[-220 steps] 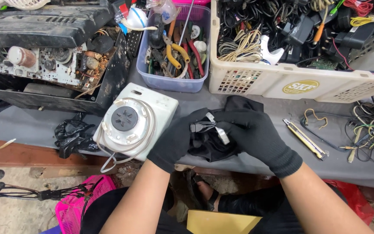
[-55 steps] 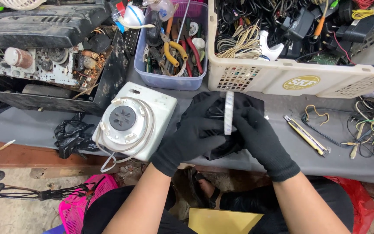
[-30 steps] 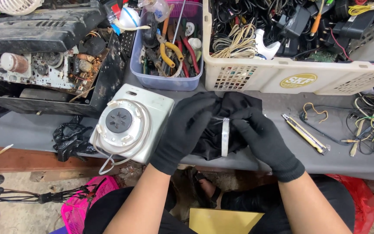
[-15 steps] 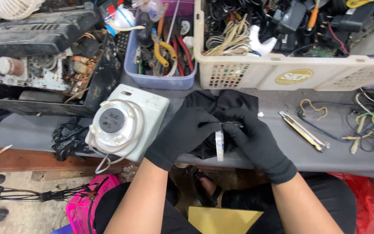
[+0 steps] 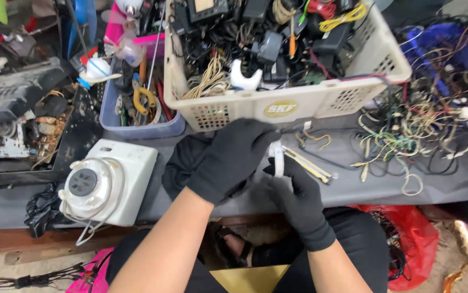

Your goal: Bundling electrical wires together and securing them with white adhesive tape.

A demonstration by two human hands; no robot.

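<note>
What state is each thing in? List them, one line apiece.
Left hand: gloved, gripping the white strip's top.
Right hand: gloved, holding the strip from below.
White strip: upright, pinched between both hands.
Black cloth: crumpled on the bench.
White camera: lying flat, lens up, strap loose.
Cream basket: heaped with cables and adapters.
Blue tub: full of hand tools.
Loose wires: tangled.

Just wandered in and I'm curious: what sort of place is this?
Probably an electronics repair or salvage bench. A basket is heaped with chargers and cables, loose wires sprawl on the table, and an opened device with a bare circuit board sits beside a tool tub.
</note>
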